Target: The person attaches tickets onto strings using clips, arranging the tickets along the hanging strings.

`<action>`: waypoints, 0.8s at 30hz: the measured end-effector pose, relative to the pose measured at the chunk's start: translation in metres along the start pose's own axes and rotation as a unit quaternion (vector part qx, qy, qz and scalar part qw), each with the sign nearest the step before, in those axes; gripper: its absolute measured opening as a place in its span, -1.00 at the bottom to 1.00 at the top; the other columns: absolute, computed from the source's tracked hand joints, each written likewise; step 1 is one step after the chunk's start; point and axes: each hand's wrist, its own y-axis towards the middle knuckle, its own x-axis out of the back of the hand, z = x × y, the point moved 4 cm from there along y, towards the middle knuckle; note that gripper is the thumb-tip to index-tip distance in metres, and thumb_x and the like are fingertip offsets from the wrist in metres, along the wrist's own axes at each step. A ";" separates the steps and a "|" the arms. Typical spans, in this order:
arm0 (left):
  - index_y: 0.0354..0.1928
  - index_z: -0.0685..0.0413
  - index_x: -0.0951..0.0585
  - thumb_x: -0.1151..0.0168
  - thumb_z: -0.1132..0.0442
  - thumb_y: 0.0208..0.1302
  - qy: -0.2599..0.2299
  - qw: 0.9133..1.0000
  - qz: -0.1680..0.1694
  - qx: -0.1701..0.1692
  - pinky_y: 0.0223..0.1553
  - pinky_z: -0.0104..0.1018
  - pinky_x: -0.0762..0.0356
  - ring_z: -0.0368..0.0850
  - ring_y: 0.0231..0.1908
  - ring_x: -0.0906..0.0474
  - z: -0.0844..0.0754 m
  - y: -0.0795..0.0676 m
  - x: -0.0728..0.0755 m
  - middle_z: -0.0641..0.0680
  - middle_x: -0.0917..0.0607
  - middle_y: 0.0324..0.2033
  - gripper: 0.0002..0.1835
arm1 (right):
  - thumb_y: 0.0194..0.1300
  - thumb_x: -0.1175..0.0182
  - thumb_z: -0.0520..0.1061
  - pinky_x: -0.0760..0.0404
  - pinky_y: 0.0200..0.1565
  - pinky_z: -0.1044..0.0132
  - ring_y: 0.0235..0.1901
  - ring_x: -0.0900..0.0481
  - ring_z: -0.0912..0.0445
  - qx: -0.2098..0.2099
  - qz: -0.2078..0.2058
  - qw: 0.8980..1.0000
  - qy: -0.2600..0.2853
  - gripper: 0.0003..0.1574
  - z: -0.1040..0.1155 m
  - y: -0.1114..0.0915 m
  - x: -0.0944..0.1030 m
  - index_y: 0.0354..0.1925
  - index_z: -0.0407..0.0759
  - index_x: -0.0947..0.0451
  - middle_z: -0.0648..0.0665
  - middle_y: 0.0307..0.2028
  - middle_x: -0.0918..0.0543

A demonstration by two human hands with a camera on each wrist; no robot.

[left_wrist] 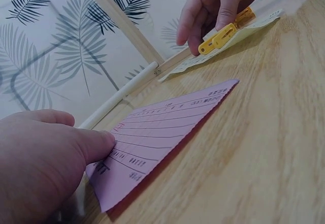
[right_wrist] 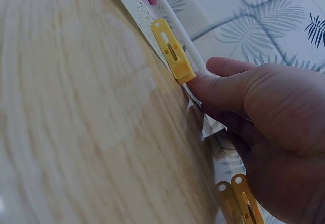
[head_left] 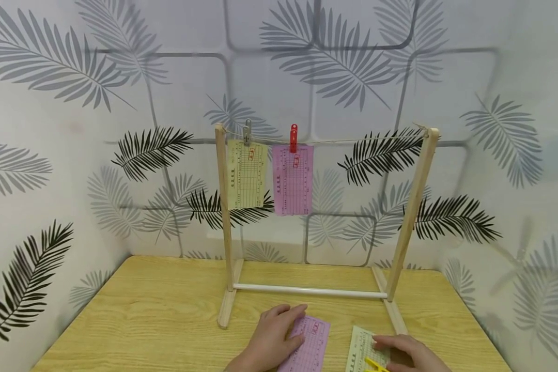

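Observation:
My left hand point(head_left: 272, 338) lies over the left side of a pink printed slip point(head_left: 310, 343); its thumb point(left_wrist: 99, 145) touches the paper and the index finger reaches past the edge. To its right is a pale yellow slip point(head_left: 356, 347), with my right hand point(head_left: 411, 351) at its right side. A yellow clothespin point(right_wrist: 172, 51) lies on the yellow slip, against the right thumb. Thumb and index finger stand apart there; the other right fingers are partly hidden. More yellow clothespins point(right_wrist: 246, 201) show beneath the right palm.
Behind the hands stands a wooden frame point(head_left: 416, 206) with a string point(head_left: 353, 140) and a white bottom bar point(head_left: 307, 290). A grey clip point(head_left: 247, 133) holds a yellow slip point(head_left: 246, 181) on the string; a red clip point(head_left: 294, 137) holds a pink slip point(head_left: 292, 188). Patterned walls point(head_left: 279, 77) border the table point(head_left: 135, 310).

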 end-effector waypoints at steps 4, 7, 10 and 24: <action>0.60 -0.22 -0.52 -0.52 0.13 0.45 -0.002 1.000 -0.001 -0.002 0.43 0.38 -0.35 0.20 0.47 -0.44 0.000 0.000 0.000 -0.18 -0.70 0.35 -0.28 | 0.56 -0.34 -0.30 -0.54 0.13 0.47 0.24 -0.58 0.33 -0.005 0.004 1.000 -0.025 -0.37 0.005 0.001 0.001 0.51 -0.20 -0.55 0.04 0.29 -0.74; 0.59 -0.22 -0.53 -0.52 0.13 0.44 -0.004 1.000 -0.002 -0.001 0.43 0.38 -0.35 0.20 0.47 -0.44 0.000 0.000 0.000 -0.19 -0.69 0.36 -0.29 | 0.53 -0.36 -0.31 -0.55 0.12 0.45 0.24 -0.59 0.32 0.002 0.003 0.999 -0.041 -0.39 0.010 0.003 0.002 0.47 -0.21 -0.58 0.05 0.29 -0.73; 0.59 -0.21 -0.53 -0.51 0.12 0.45 -0.005 1.000 -0.003 -0.001 0.44 0.38 -0.34 0.20 0.48 -0.44 0.000 0.000 0.000 -0.19 -0.69 0.36 -0.29 | 0.51 -0.39 -0.31 -0.55 0.11 0.43 0.25 -0.59 0.31 0.012 -0.002 0.999 -0.051 -0.40 0.012 0.004 0.001 0.45 -0.21 -0.61 0.06 0.31 -0.72; 0.58 -0.16 -0.54 -0.51 0.10 0.46 0.010 1.000 -0.005 -0.012 0.46 0.33 -0.32 0.14 0.48 -0.45 0.001 0.001 -0.002 -0.19 -0.69 0.35 -0.31 | 0.31 -0.56 -0.21 -0.63 0.04 0.24 0.21 -0.62 0.20 0.038 -0.039 0.991 -0.120 -0.18 -0.004 -0.002 -0.007 0.48 0.11 -0.61 0.10 0.27 -0.71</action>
